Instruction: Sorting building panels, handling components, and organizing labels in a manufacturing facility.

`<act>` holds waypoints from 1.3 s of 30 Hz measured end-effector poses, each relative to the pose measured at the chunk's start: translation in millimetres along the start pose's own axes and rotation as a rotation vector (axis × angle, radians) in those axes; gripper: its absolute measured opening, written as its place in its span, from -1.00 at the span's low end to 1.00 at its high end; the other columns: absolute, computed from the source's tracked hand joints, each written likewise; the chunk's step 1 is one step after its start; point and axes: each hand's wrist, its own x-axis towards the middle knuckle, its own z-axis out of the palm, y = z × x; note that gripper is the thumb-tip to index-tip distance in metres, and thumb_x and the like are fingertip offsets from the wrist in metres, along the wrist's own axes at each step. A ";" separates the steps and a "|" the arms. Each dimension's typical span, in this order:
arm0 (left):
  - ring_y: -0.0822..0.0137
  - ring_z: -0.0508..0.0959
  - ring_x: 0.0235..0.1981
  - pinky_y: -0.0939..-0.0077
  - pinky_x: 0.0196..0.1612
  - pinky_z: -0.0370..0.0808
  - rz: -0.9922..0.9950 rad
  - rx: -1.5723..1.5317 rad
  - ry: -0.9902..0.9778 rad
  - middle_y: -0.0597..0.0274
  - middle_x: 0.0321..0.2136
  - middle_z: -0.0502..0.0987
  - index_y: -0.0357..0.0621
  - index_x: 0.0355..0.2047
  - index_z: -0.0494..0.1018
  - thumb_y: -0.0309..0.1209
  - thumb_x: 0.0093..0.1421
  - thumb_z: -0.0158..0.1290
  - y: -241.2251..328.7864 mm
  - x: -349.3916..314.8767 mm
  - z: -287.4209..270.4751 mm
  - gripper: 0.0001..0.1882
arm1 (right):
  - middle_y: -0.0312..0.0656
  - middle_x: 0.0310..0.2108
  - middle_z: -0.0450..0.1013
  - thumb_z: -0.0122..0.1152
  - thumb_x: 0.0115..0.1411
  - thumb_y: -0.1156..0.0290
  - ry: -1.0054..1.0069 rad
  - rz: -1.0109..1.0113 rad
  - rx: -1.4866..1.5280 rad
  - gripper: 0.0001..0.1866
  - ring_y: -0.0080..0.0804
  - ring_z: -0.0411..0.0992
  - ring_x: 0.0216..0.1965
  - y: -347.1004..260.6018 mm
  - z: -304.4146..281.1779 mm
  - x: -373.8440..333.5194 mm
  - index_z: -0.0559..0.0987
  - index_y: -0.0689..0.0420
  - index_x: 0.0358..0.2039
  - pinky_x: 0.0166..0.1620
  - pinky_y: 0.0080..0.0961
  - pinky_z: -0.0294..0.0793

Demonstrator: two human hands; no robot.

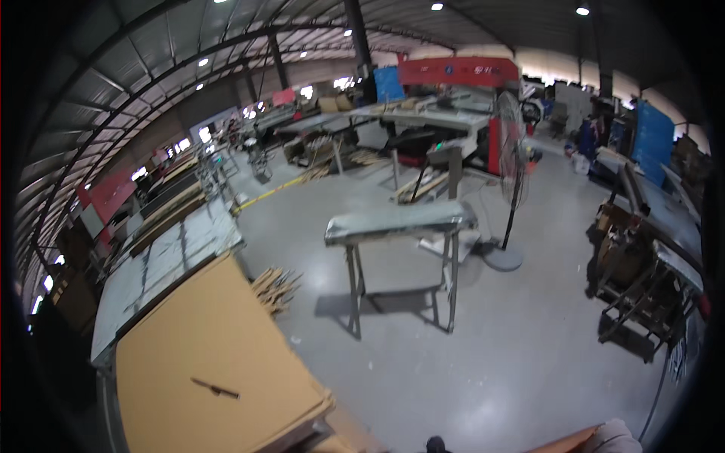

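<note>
At the bottom right edge, my right hand point(613, 439), in what looks like a pale grey glove, lies over the end of a brown board point(568, 441). It appears closed on that board's edge, though most of the fingers are cut off by the frame. My left hand is out of view. A small dark rounded thing point(436, 445) pokes up at the bottom edge; its kind cannot be made out. To the left, a large cardboard sheet point(226, 332) covers a long bench, and a slim dark tool point(215, 389), perhaps a knife, rests on it.
Ahead stands a trestle point(400, 221) with a wrapped top, and a pedestal fan point(512, 174) behind it. Wood scraps point(275, 290) lie beside the left bench. A red machine point(457, 71) stands farther back. Metal racks point(642, 279) line the right side.
</note>
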 end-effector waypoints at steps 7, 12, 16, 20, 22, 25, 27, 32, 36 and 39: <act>0.19 0.51 -0.31 0.36 -0.31 0.41 0.123 0.446 -0.398 0.06 -0.38 0.53 -0.15 -0.31 0.49 -0.26 0.08 -0.02 29.9 141.1 -70.0 -0.74 | -0.25 -0.62 0.41 -0.10 0.12 0.38 0.186 0.186 -0.613 -0.78 -0.37 0.41 -0.58 88.9 -69.0 -26.6 0.49 0.07 -0.60 -0.39 -0.45 0.42; 0.17 0.50 -0.36 0.32 -0.33 0.41 -0.089 0.351 -0.400 0.08 -0.41 0.53 -0.14 -0.44 0.49 -0.19 0.11 -0.05 -48.2 215.7 -80.8 -0.72 | -0.26 -0.73 0.30 -0.10 0.10 0.33 0.322 -0.042 -0.351 -0.70 -0.35 0.32 -0.67 117.7 -179.3 13.5 0.37 0.05 -0.74 -0.51 -0.38 0.32; 0.06 0.49 -0.41 0.24 -0.30 0.42 -0.025 0.304 0.011 0.04 -0.44 0.51 -0.08 -0.37 0.46 -0.03 0.05 0.02 -244.1 262.5 -17.3 -0.63 | -0.27 -0.75 0.22 -0.16 0.14 0.20 -0.026 -0.371 0.802 -0.69 -0.32 0.17 -0.75 220.6 -228.5 71.2 0.36 0.03 -0.67 -0.56 -0.31 0.24; 0.13 0.47 -0.30 0.30 -0.21 0.41 -0.290 0.069 0.134 0.03 -0.32 0.48 -0.19 -0.20 0.38 -0.08 0.11 -0.01 -265.4 272.1 -26.2 -0.57 | -0.19 -0.65 0.34 -0.08 0.13 0.18 0.009 -0.321 0.022 -0.71 -0.29 0.34 -0.55 215.5 -298.8 113.9 0.41 0.09 -0.58 -0.42 -0.29 0.32; 0.16 0.47 -0.25 0.33 -0.16 0.41 -0.298 -0.044 0.283 0.03 -0.26 0.47 -0.25 -0.11 0.34 -0.10 0.15 -0.02 -254.0 261.9 -40.9 -0.53 | -0.16 -0.58 0.38 -0.03 0.13 0.19 -0.211 -0.330 -0.448 -0.73 -0.28 0.39 -0.46 160.4 -345.7 141.3 0.44 0.12 -0.51 -0.35 -0.29 0.34; 0.21 0.45 -0.16 0.38 -0.09 0.41 -0.241 -0.100 0.603 0.02 -0.16 0.45 -0.33 0.02 0.28 -0.13 0.20 -0.04 -220.7 237.5 -67.2 -0.46 | -0.13 -0.30 0.47 -0.03 0.21 0.29 -0.496 -0.366 -0.566 -0.77 -0.33 0.44 -0.20 108.4 -383.4 178.5 0.51 0.12 -0.24 -0.13 -0.37 0.41; 0.22 0.45 -0.14 0.39 -0.06 0.41 -0.276 -0.106 0.792 0.02 -0.13 0.44 -0.36 0.06 0.26 -0.14 0.21 -0.05 -188.9 211.3 -94.2 -0.44 | -0.14 -0.21 0.45 -0.04 0.22 0.34 -0.629 -0.462 -0.349 -0.77 -0.40 0.40 -0.14 109.3 -409.7 200.3 0.48 0.15 -0.18 -0.07 -0.45 0.37; 0.21 0.50 -0.17 0.40 -0.11 0.43 -0.453 -0.742 1.858 -0.02 -0.09 0.45 -0.32 0.03 0.29 -0.28 0.18 0.02 -103.3 197.2 -132.2 -0.53 | -0.32 -0.45 0.45 0.20 0.12 0.41 -0.422 -0.099 0.285 -0.85 -0.66 0.39 -0.37 108.7 -444.2 269.6 0.48 0.17 -0.32 -0.27 -0.65 0.42; 0.25 0.52 -0.24 0.43 -0.14 0.44 -0.893 -0.671 1.755 0.00 -0.18 0.50 -0.32 -0.03 0.34 -0.33 0.15 0.06 -111.7 152.0 -166.6 -0.58 | -0.13 -0.20 0.46 0.15 0.14 0.39 -0.377 -0.276 0.307 -0.60 -0.54 0.40 -0.18 28.1 -400.0 328.7 0.39 0.28 -0.03 -0.09 -0.57 0.38; 0.42 0.52 -0.35 0.54 -0.27 0.48 -0.864 -0.634 2.098 0.18 -0.36 0.54 -0.30 -0.19 0.42 -0.26 0.12 0.15 -133.3 109.1 -177.2 -0.63 | -0.10 -0.14 0.45 0.14 0.15 0.37 -0.504 -0.199 0.190 -0.52 -0.53 0.39 -0.15 51.8 -367.8 377.0 0.34 0.33 0.05 -0.09 -0.56 0.39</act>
